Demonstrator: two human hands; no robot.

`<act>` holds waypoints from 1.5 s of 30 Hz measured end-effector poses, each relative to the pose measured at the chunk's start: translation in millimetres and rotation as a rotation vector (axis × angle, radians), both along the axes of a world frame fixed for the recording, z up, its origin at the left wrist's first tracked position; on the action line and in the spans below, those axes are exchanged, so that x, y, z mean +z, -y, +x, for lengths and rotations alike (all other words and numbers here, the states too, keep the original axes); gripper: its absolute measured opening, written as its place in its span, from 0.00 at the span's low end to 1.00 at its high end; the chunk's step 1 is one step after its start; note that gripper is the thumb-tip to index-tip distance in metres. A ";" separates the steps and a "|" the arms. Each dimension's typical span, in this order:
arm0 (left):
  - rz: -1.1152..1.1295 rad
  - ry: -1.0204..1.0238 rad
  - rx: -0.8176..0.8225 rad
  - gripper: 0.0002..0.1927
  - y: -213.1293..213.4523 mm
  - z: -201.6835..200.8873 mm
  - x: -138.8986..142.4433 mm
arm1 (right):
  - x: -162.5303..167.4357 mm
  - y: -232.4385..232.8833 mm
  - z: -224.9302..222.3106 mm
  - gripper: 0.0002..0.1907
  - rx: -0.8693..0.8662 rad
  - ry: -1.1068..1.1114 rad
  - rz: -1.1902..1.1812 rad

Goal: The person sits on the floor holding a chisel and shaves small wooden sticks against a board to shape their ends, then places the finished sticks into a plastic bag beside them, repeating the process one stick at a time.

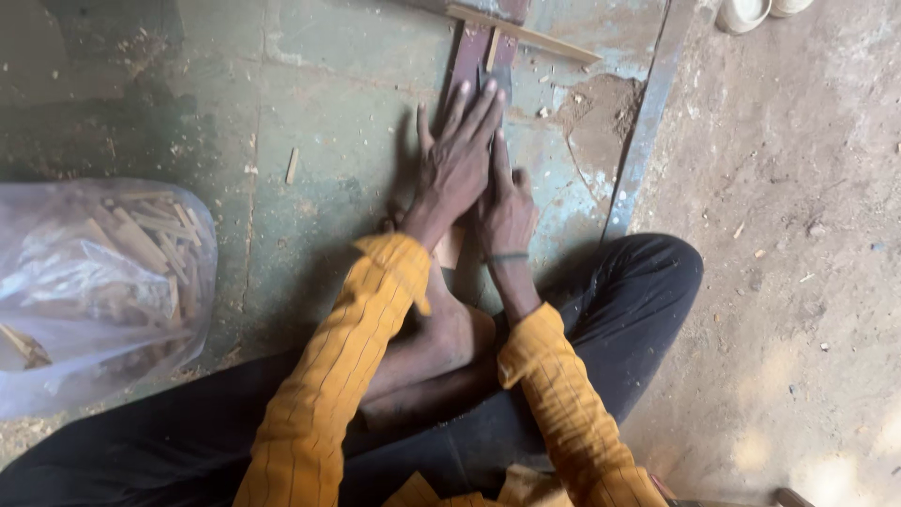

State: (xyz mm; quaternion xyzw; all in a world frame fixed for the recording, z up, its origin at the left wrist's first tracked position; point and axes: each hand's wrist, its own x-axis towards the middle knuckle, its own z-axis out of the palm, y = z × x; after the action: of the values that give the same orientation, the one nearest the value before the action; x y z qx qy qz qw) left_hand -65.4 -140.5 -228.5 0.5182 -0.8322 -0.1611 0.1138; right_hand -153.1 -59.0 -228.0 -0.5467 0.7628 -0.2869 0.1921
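Sitting cross-legged on floor (pixel 310 141), both hands down on dark plank (pixel 469 56).

Left hand (pixel 457 164) flat, fingers (pixel 474 108) spread and released, pressing plank down. Right hand (pixel 507 211) just beside, touching it, fingers curled on something thin at plank edge; can't tell what.

Thin stick (pixel 526 36) lying across plank's far end. Bag (pixel 94 282) of wood strips off to left.

Looks like hold-and-steady step, mid-work. Next move probably needs firm left-hand pressure, careful right-hand stroke along grain.

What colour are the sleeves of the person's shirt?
Mustard yellow with thin darker lines, on both sleeves; the head view shows it.
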 end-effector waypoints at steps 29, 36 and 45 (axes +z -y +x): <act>0.085 0.067 -0.067 0.34 55.3 -7.9 14.4 | 14.6 51.7 9.6 0.36 -0.051 -0.055 0.050; 0.059 0.026 -0.120 0.37 51.2 6.9 25.4 | 25.8 40.6 14.1 0.36 -0.071 -0.038 -0.030; 0.039 0.000 -0.061 0.42 7.2 19.8 17.5 | 24.9 13.8 22.8 0.37 -0.068 -0.088 0.034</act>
State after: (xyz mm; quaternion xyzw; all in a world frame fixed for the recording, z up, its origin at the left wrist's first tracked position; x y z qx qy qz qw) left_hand -45.6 -147.8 -211.0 0.4949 -0.8442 -0.1809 0.0987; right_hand -130.4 -72.7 -203.1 -0.5294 0.7935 -0.2556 0.1577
